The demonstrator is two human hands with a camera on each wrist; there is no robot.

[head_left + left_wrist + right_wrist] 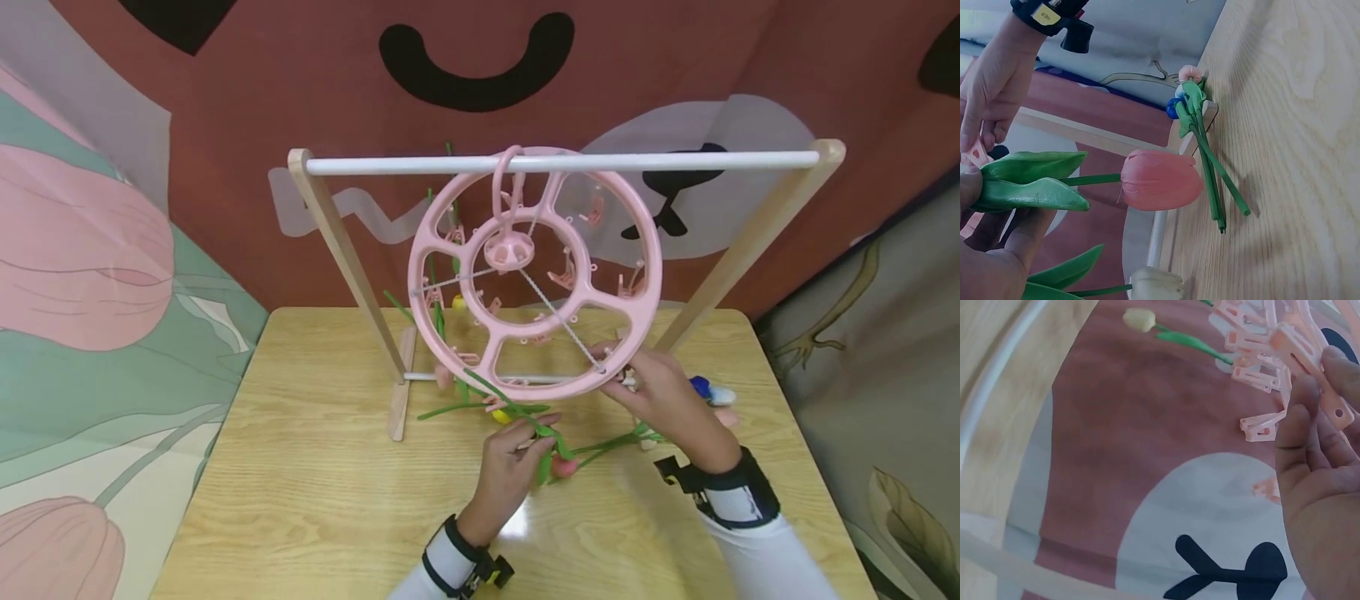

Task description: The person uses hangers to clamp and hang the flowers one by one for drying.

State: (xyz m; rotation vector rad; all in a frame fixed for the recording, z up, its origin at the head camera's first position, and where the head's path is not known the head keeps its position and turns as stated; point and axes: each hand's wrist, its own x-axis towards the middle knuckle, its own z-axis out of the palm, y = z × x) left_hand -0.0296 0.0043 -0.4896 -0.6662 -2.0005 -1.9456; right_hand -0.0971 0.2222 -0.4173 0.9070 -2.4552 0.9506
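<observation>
My left hand (510,471) holds an artificial pink tulip (1161,179) by its green leaves and stem. The bloom hangs down, and the stem slants up towards the rim of a pink round clip hanger (641,310). At the hanger's near right rim, my right hand (663,396) pinches a pink clip (1310,369) between thumb and fingers. Other pink clips (1255,378) dangle around the ring. Several flowers hang upside down from clips on the left side, among them a pale tulip (1140,320).
The hanger hooks over a white rod (600,162) between wooden posts (345,258). On the wooden table (300,500), flowers with green stems (1207,169), including a blue bloom (1172,109) and a pink bloom (1189,73), lie by the right foot. A printed cloth (247,100) hangs behind.
</observation>
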